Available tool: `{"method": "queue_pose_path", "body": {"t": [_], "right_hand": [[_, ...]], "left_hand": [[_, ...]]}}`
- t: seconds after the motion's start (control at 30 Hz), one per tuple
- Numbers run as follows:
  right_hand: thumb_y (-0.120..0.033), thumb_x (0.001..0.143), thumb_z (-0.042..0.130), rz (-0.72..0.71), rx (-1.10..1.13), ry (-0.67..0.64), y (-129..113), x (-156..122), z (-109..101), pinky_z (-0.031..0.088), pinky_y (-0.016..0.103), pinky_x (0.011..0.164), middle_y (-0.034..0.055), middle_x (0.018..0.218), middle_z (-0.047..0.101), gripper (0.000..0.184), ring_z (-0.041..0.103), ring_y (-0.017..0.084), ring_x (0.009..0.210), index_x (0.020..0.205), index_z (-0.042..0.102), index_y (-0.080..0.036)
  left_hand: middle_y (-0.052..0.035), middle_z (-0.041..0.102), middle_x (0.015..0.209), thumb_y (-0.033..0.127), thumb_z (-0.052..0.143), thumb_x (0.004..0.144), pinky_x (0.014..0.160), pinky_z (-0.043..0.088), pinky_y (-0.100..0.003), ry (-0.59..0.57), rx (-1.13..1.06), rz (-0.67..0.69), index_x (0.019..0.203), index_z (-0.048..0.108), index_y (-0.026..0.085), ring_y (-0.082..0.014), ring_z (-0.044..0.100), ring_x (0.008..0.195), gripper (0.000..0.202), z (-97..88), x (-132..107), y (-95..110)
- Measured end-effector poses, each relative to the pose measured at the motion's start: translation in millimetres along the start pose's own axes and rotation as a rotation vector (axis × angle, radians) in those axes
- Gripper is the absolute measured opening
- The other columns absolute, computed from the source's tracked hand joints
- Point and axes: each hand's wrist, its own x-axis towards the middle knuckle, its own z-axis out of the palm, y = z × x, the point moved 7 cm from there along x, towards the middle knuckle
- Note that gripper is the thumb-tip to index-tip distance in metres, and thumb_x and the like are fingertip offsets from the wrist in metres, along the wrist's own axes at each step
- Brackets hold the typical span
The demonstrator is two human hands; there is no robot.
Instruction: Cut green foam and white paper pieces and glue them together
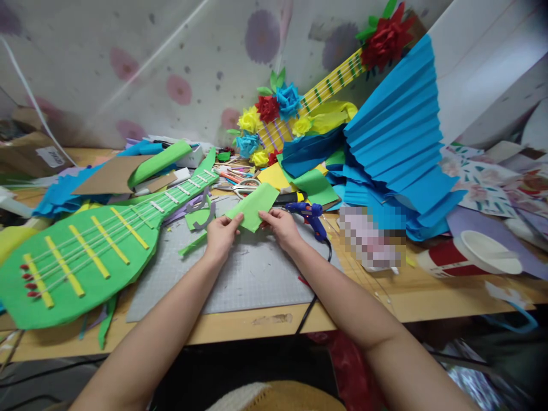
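We held a green paper sheet [253, 206] between 2 hands above the grey cutting mat [240, 274]. Our left hand [221, 235] pinched its near-left edge — fingers [234, 220] closed on the paper. Our right hand [282, 227] gripped the near-right edge, fingertips [264, 216] together on it. A blue glue gun [309, 216] lay just beside the right hand; a green paper guitar [85, 257] rested to the left — partly on the mat.
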Motion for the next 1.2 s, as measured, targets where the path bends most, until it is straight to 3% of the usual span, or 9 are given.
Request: {"method": "queue_pose_path", "body": {"t": [0.1,0.23,0.3,0.37,0.47,0.53,0.67,0.9,1.2], "right_hand": [[-0.044,0.046,0.077,0.0,0.035,0.0,-3.3,-1.6,-1.4,0.042,0.021,0.051,-0.0023,0.051,0.058,0.038,0.053,0.008,0.048,0.055,0.053,-0.016],[-0.043,0.047,0.076,-0.066,0.008,0.063,-9.9,-1.6,-7.2,0.041,0.021,0.051,-0.0038,0.049,0.056,0.037,0.051,0.008,0.047,0.054,0.05,-0.017],[-0.043,0.049,0.074,-0.115,-0.032,0.101,-13.2,-1.6,-9.4,0.041,0.021,0.051,-0.0039,0.048,0.055,0.036,0.051,0.008,0.047,0.054,0.049,-0.018],[-0.043,0.051,0.073,-0.152,-0.079,0.116,-15.4,-2.4,-8.8,0.04,0.022,0.05,-0.0037,0.047,0.054,0.035,0.05,0.008,0.046,0.053,0.049,-0.018],[-0.043,0.054,0.071,-0.189,-0.123,0.087,-17.7,-5.6,-3.2,0.039,0.022,0.049,-0.0035,0.046,0.054,0.034,0.049,0.009,0.046,0.053,0.048,-0.019],[-0.043,0.054,0.071,-0.215,-0.128,0.063,-20.1,-8.2,0.0,0.04,0.023,0.05,-0.0035,0.048,0.054,0.034,0.049,0.009,0.047,0.053,0.049,-0.019],[-0.045,0.056,0.071,-0.243,-0.133,0.023,-23.8,-10.6,2.0,0.042,0.025,0.052,-0.003,0.05,0.056,0.033,0.05,0.01,0.048,0.056,0.051,-0.019],[-0.043,0.061,0.069,-0.302,-0.18,-0.057,-29.6,-15.2,7.2,0.042,0.026,0.055,-0.0028,0.054,0.056,0.029,0.049,0.01,0.05,0.057,0.052,-0.019],[-0.043,0.062,0.067,-0.312,-0.219,-0.096,-28.5,-14.7,11.6,0.042,0.025,0.056,-0.0026,0.058,0.054,0.027,0.049,0.011,0.056,0.061,0.053,-0.02]], "left_hand": [[0.0047,0.043,0.036,0.051,0.068,0.056,0.037,0.022,-0.02,-0.002,0.064,0.02,0.048,0.046,0.016,-0.0053,0.032,0.033,0.042,-1.2,0.7,3.7],[0.0042,0.039,0.033,0.055,0.059,0.066,0.041,0.028,-0.023,-0.001,0.349,0.076,0.046,0.05,0.017,-0.0087,0.036,0.034,0.044,-11.3,4.3,16.2],[0.0025,0.045,0.039,0.053,0.057,0.071,0.046,0.034,-0.024,0.139,0.444,0.256,0.046,0.051,0.017,-0.0103,0.043,0.04,0.044,-23.2,2.6,33.4],[-0.0004,0.057,0.053,0.046,0.056,0.075,0.055,0.042,-0.025,0.24,0.458,0.52,0.055,0.056,0.017,-0.0127,0.054,0.053,0.036,-26.2,-6.7,51.0],[-0.0055,0.069,0.089,0.033,0.052,0.081,0.078,0.048,-0.029,0.086,0.476,0.84,0.085,0.065,0.017,-0.0163,0.063,0.084,0.021,-3.1,-24.1,59.5],[-0.0079,0.067,0.105,0.029,0.049,0.084,0.088,0.047,-0.031,-0.009,0.522,0.922,0.1,0.064,0.017,-0.0173,0.061,0.099,0.025,12.4,-31.7,56.2],[-0.0109,0.062,0.116,0.029,0.05,0.084,0.092,0.046,-0.034,-0.008,0.538,0.911,0.115,0.057,0.015,-0.019,0.057,0.109,0.035,19.6,-33.3,51.7],[-0.0117,0.06,0.117,0.036,0.067,0.071,0.095,0.042,-0.038,-0.013,0.47,0.84,0.119,0.053,0.017,-0.0223,0.054,0.11,0.053,17.1,-28.7,51.9],[-0.0116,0.055,0.119,0.028,0.065,0.07,0.097,0.039,-0.039,0.016,0.462,0.73,0.12,0.051,0.019,-0.0235,0.05,0.112,0.053,21.6,-25.6,46.1]]}}
